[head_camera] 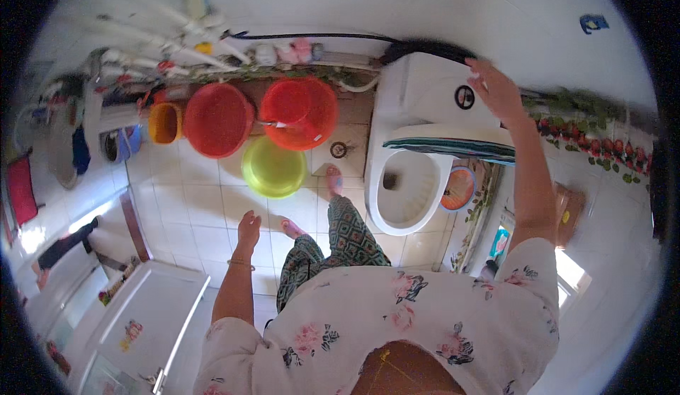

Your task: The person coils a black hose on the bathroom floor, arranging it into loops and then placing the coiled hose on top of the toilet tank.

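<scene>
My right hand (pixel 494 89) reaches over the cistern of a white toilet (pixel 425 84), near its round flush button (pixel 464 97). Its fingers are spread, with nothing seen in them; the tips come close to a dark object (pixel 435 51) lying along the back of the cistern, and contact is unclear. The toilet's lid, with a dark striped edge (pixel 451 148), is raised, and the bowl (pixel 408 185) beneath is uncovered. Over the tiled floor, my left hand (pixel 248 231) hangs at my side, loosely curled with fingers slightly apart, and appears to hold nothing.
Left of the toilet stand a yellow-green basin (pixel 274 168), red basins (pixel 219 120) (pixel 324 129) and an orange container (pixel 164 123). A floor drain (pixel 338 149) lies near my foot. White pipes (pixel 159 39) run along the wall. A white door (pixel 143 315) stands at lower left.
</scene>
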